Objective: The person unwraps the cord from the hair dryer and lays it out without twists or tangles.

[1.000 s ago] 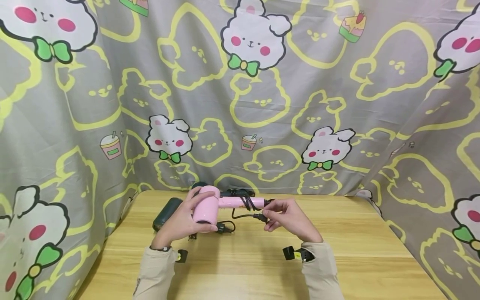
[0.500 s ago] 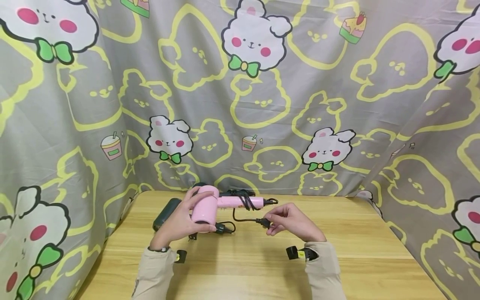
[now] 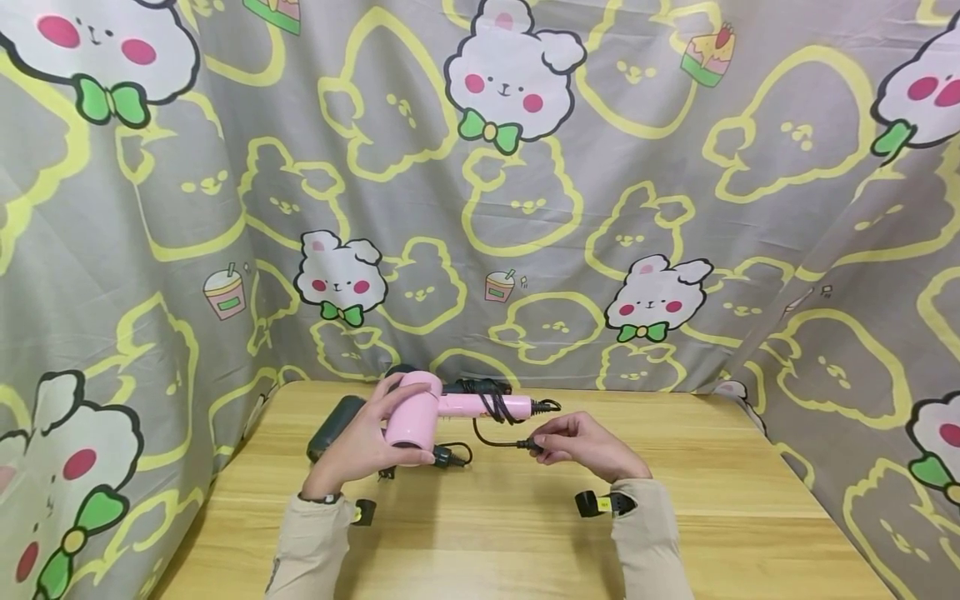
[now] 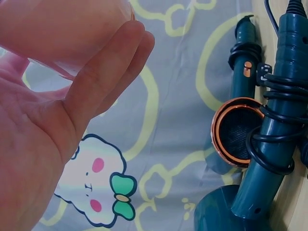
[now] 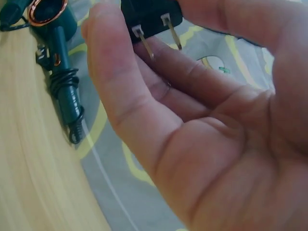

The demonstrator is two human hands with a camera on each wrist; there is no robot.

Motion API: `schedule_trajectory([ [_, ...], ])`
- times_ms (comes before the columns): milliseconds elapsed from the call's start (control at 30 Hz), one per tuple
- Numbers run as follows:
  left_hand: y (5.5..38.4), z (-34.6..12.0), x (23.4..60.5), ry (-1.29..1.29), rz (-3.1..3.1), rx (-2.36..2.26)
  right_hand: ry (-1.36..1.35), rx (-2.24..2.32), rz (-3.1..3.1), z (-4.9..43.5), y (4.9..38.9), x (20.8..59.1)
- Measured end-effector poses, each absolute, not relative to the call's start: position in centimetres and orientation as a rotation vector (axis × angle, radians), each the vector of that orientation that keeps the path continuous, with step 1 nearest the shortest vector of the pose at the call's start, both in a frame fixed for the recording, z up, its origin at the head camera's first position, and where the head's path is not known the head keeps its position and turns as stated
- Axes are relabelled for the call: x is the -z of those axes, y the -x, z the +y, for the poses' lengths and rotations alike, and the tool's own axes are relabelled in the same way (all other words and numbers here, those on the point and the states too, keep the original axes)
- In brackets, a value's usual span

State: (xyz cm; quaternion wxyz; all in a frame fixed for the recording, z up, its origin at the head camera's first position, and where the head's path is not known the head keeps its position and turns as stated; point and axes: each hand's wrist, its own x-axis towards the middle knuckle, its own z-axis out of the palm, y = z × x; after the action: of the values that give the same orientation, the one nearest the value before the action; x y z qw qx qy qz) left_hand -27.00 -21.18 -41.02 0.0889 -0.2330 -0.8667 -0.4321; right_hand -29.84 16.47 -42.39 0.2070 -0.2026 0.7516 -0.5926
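Observation:
In the head view a pink hair dryer [image 3: 415, 417] is held up above the table, its handle pointing right. My left hand [image 3: 360, 437] grips its barrel from the left, thumb below and fingers above. A black cord [image 3: 495, 407] is wound round the handle, with a loose length hanging under it. At the end of that length, my right hand [image 3: 581, 446] pinches the black plug [image 5: 151, 17] between thumb and fingers. Two metal prongs stick out of the plug toward the palm in the right wrist view.
Two dark green hair dryers with corded handles lie behind: one nearer [image 4: 274, 125], one with a copper-ringed end [image 4: 238, 130]. Another black plug end [image 3: 450, 456] shows beneath the pink barrel. A patterned curtain [image 3: 525, 208] hangs at the wooden table's [image 3: 480, 533] back edge.
My right hand has moved slightly right and down with the plug, away from the handle's end, which now shows. The left hand and the pink hair dryer have stayed nearly still.

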Motion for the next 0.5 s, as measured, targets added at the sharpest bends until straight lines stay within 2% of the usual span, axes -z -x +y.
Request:
schedule_trajectory([
  [500,27.1,-21.0,41.2,0.718,-2.591,1.297,0.413,1.832,2.108,16.7,30.6,43.6],
])
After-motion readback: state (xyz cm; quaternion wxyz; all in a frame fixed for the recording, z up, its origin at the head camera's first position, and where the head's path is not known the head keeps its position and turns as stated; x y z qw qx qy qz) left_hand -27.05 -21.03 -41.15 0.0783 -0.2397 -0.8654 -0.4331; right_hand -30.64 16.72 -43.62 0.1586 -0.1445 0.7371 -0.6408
